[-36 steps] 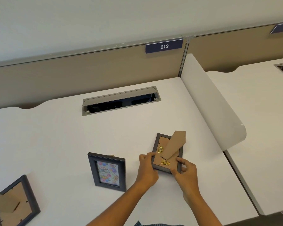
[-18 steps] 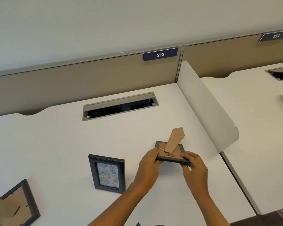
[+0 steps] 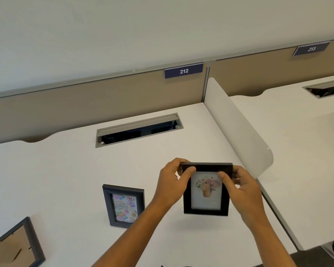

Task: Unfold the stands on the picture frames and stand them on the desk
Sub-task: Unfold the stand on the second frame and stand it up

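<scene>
Both hands hold a black picture frame with a flower print upright, its front facing me, just above the white desk. My left hand grips its upper left corner and my right hand its upper right corner. Its stand is hidden behind it. A second dark frame with a birthday card stands upright on the desk to the left. At the bottom left corner a third frame lies face down with its brown back and stand showing.
An open cable tray slot sits in the desk farther back. A white rounded divider panel rises along the desk's right edge, close to my right hand. A tan partition with sign 212 closes the back. Another desk lies to the right.
The flower frame was face down on the desk with its stand raised; both hands lifted it and turned it upright so its front faces me. The camera view tilted upward.
</scene>
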